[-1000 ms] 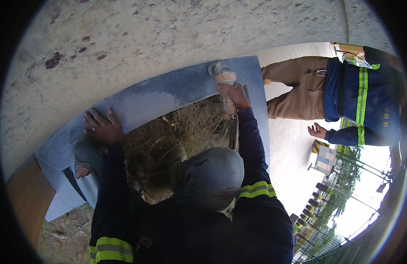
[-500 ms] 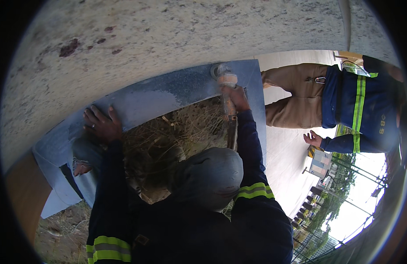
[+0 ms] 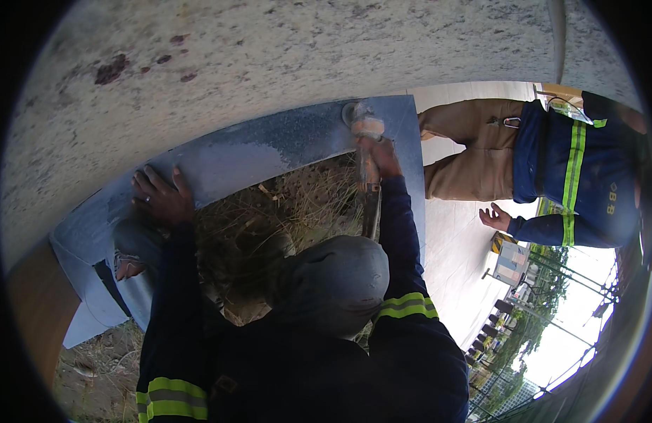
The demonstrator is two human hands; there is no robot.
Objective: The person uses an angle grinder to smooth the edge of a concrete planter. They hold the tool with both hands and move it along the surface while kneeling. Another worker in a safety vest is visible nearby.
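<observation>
Grinder [image 3: 369,166]: a hand-held power tool; its round head sits against the top edge of the grey slab [image 3: 269,151], near the slab's right corner.
Grinder axis: the long body runs from the head on the slab down toward the person's chest, nearly upright in the head view; the head points away from the person, at the slab.
Right hand [image 3: 379,154]: fingers wrapped tight round the grinder body just below the head.
Left hand [image 3: 162,199]: laid flat on the slab well to the left of the grinder, fingers spread and closed on nothing, bracing the slab.
Slab: a flat grey-blue panel with a paler rubbed patch left of the grinder; it leans against the speckled wall [image 3: 269,56] behind it.
Good practice, as a judgement: keep the head flat to the slab, the left hand well away from it, and the pressure even.
Dry grass [image 3: 283,211]: directly below the slab, between the two arms.
Co-worker [image 3: 551,169]: stands to the right of the slab, in tan trousers and a dark jacket with bright stripes; one open hand [image 3: 496,216] hangs free.
</observation>
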